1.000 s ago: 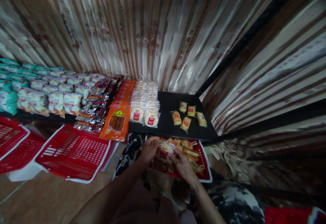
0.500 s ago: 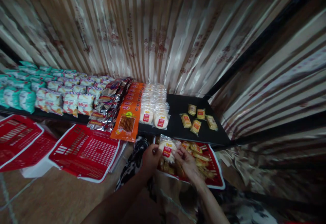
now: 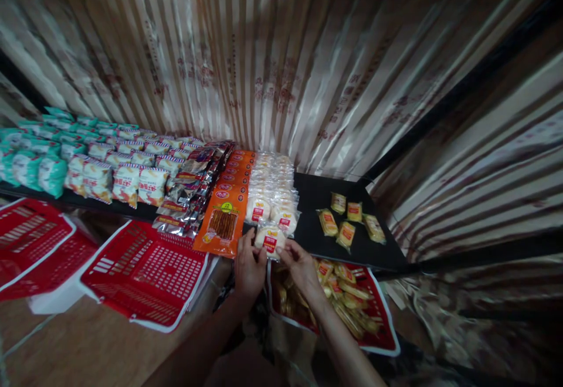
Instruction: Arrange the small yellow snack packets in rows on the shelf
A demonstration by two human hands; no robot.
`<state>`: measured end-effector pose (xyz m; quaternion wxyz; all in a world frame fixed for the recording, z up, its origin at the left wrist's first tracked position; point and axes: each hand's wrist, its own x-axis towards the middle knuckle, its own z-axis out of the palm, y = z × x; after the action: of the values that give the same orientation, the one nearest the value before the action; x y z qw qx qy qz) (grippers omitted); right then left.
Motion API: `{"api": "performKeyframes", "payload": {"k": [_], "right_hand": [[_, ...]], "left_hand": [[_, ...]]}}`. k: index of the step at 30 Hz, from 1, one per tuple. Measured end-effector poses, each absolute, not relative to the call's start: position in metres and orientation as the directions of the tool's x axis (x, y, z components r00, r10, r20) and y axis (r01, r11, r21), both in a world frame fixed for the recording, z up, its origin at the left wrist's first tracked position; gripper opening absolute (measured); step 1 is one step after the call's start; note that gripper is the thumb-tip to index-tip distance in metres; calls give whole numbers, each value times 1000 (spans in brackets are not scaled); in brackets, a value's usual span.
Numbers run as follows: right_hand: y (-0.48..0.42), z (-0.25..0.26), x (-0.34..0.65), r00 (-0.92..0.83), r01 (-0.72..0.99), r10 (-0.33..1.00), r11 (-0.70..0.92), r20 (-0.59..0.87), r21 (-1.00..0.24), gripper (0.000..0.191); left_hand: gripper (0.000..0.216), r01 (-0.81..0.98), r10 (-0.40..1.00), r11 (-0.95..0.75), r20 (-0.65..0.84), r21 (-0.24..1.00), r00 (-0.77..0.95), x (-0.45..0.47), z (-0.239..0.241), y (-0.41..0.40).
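Observation:
Both my hands hold one round white cake packet (image 3: 270, 239) with a red label at the front edge of the black shelf (image 3: 316, 231). My left hand (image 3: 247, 265) pinches its left side and my right hand (image 3: 300, 264) pinches its right side. The packet sits just in front of two rows of the same white cake packets (image 3: 273, 190). Below my right hand a red basket (image 3: 378, 340) holds several small yellow snack packets (image 3: 347, 293).
On the shelf lie orange jerky packets (image 3: 225, 214), dark foil packets (image 3: 187, 190), red-and-white bags (image 3: 125, 179), teal bags (image 3: 30, 161) and several yellow packets (image 3: 347, 223). Red baskets (image 3: 145, 272) lean below the shelf at left. Striped curtain fabric (image 3: 272, 64) hangs behind and at right.
My hands lifted the white cake packet out of the red basket and carried it up and forward to the shelf's front edge, in line with the white cake rows.

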<state>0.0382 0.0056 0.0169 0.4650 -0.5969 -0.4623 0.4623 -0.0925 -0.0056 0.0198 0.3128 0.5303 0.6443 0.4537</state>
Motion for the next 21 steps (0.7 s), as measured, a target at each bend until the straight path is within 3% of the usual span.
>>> {"api": "performKeyframes", "payload": {"k": [3, 12, 21], "right_hand": [[19, 10, 29, 122, 163, 988, -112, -92, -980, 38], [45, 15, 16, 155, 503, 987, -42, 42, -864, 35], [39, 4, 14, 153, 450, 972, 94, 180, -888, 34]], "left_hand": [[51, 460, 953, -98, 217, 882, -213, -95, 21, -2], [49, 423, 929, -129, 259, 897, -265, -93, 13, 19], [46, 463, 915, -140, 292, 876, -277, -96, 2, 35]]}}
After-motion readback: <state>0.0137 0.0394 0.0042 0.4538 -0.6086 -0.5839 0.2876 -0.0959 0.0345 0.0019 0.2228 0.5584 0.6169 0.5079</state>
